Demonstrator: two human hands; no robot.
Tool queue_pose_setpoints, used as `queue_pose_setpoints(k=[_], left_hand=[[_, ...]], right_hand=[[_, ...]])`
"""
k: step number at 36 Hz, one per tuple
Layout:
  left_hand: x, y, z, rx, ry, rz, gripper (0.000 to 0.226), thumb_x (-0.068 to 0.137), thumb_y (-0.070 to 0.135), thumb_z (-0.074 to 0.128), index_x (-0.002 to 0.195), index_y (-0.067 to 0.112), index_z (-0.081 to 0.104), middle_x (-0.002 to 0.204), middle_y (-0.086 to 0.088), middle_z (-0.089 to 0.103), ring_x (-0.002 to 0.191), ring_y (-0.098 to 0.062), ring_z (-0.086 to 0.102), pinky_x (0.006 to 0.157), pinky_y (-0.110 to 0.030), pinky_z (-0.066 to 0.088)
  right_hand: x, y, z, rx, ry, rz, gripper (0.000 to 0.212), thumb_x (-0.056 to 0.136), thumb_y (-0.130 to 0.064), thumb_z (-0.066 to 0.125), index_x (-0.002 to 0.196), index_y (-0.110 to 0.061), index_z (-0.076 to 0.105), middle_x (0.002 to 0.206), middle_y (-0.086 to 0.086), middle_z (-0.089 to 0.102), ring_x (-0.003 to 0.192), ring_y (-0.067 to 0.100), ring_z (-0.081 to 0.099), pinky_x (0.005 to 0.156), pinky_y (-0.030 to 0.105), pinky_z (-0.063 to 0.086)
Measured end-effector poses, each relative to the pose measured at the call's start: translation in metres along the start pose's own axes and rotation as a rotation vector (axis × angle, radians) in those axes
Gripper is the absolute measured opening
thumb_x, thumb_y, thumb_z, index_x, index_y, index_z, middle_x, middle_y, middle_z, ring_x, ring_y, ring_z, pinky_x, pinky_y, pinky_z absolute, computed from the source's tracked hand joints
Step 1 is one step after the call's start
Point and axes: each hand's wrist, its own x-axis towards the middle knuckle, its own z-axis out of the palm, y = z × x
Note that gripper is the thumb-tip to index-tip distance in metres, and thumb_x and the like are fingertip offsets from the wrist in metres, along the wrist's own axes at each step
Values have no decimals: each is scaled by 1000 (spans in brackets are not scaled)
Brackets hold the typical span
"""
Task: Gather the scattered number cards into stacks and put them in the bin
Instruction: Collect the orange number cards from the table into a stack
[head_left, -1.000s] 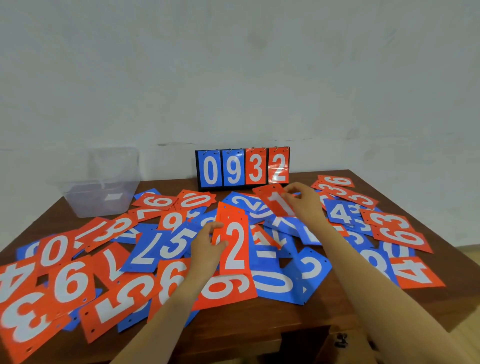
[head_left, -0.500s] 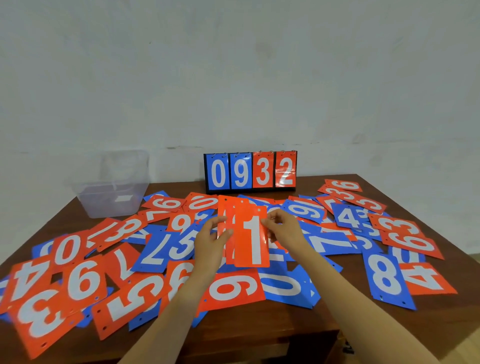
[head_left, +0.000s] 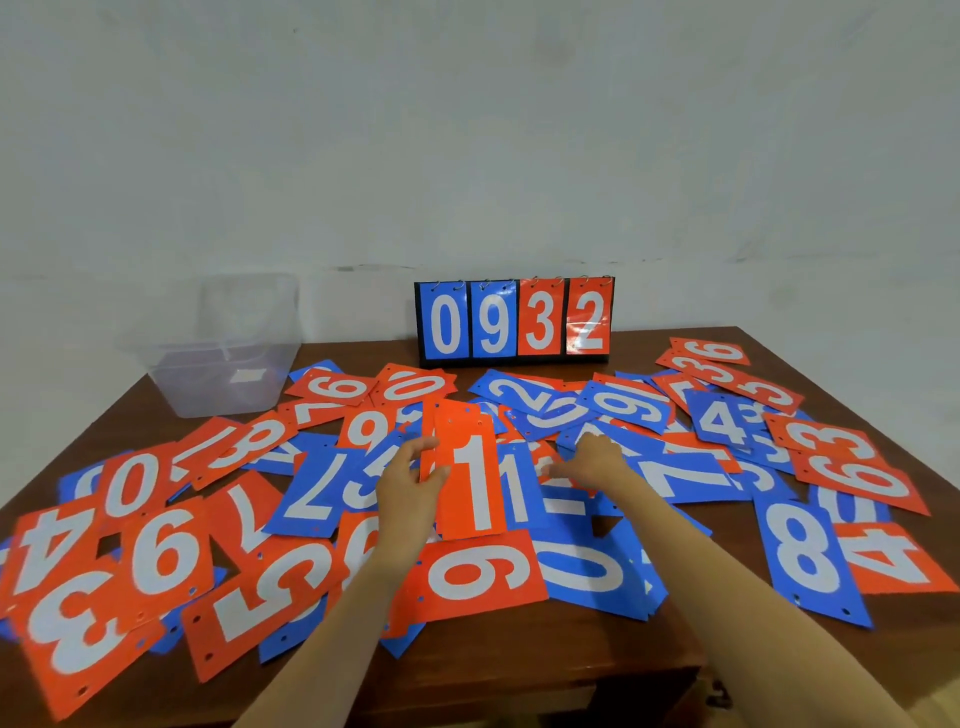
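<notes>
I am holding the thin orange stack (head_left: 470, 483), a glossy "1" on top, long axis pointing away from me, my left hand (head_left: 408, 491) gripping its left edge. My right hand (head_left: 592, 462), just right of it, is lying on flat loose cards (head_left: 675, 475); whether it is pinching one I cannot tell. The clear plastic bin (head_left: 223, 364) is sitting far back and to the left.

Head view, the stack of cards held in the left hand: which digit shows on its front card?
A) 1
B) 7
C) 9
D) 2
A: the front card of the stack of orange cards, which the left hand grips by its left edge, bears a white 1.
</notes>
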Motion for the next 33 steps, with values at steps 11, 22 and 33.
queue_pose_setpoints(k=[11,22,33], left_hand=[[9,-12,10,156,14,0,35,90,12,62,120,27,56,138,-1,50,127,-21,48,96,-42,51],[2,-5,9,152,23,16,34,90,10,61,120,26,57,141,-1,48,130,-21,44,98,-43,49],[-11,15,16,137,5,50,31,90,12,62,116,28,56,137,-1,50,126,-21,48,97,-41,50]], right_hand=[[13,-25,5,-170,-114,27,78,74,-52,72,133,-11,42,133,9,49,121,26,49,101,37,45],[8,-15,-12,16,-48,114,30,96,-19,50,122,-3,51,100,11,56,89,22,55,77,30,49],[-31,28,-60,301,269,-67,31,98,-13,42,123,-6,58,124,15,59,111,29,57,90,36,47]])
